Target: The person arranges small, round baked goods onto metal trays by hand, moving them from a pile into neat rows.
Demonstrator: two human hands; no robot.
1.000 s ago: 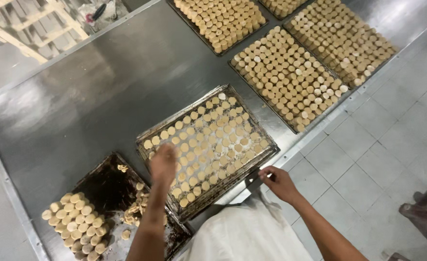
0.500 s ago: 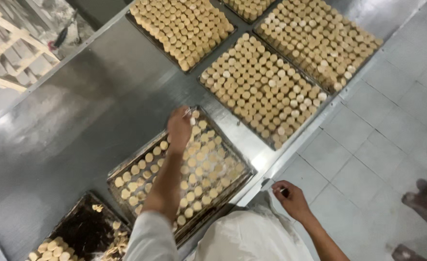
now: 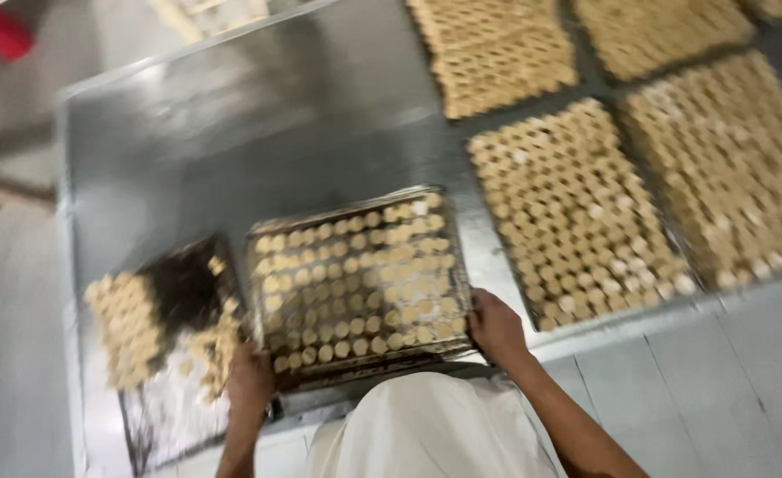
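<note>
Dark metal baking tray w/ neat rows of small round pale cookies — nearly full, maybe a few gaps along the near side. It sits roughly flat at the near edge of the steel table, near rim about level w/ that edge, turned a bit so the far right corner points away. Left hand grips the near left corner, right hand the near right corner — pic's blurry tho.

Whole shot's pretty motion-smeared, so the biscuits on the far trays blur into mush, the top trays get cropped by the frame edge, and both forearms run off the bottom.
</note>
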